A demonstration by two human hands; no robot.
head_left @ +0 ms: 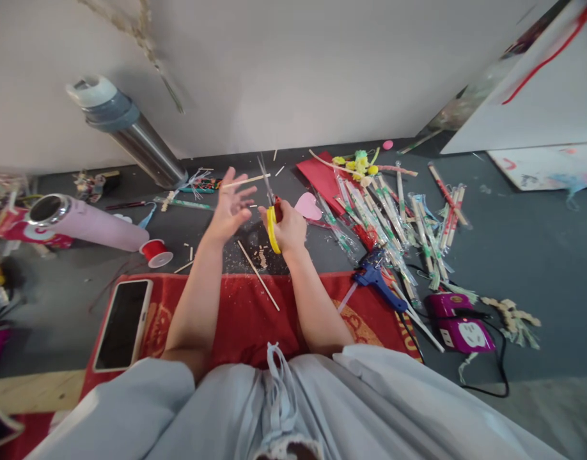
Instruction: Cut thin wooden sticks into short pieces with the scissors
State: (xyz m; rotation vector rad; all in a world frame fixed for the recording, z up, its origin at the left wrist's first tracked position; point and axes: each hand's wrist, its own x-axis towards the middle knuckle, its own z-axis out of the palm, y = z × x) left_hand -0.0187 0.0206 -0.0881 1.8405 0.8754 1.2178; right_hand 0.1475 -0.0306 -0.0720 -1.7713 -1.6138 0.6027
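Observation:
My left hand point(233, 204) is raised over the dark table with its fingers fanned out. A thin wooden stick point(255, 179) runs between those fingers, its far end crossing the scissor blades. In my right hand point(292, 228) are scissors with yellow handles point(273, 231), blades pointing away from me. Under the hands lie a longer wooden stick point(258, 276), short cut pieces point(262, 257) and crumbs. A pink paper heart point(308, 206) sits just right of my right hand, near a red paper sheet point(322, 176).
Wrapped sticks point(382, 214) are heaped at right, beside a blue glue gun point(377, 281) and a purple power box point(459, 322) with a black cable. At left are a steel flask point(142, 144), pink bottle point(94, 223), red ribbon spool point(156, 253) and phone point(123, 324) on a red cloth point(236, 326).

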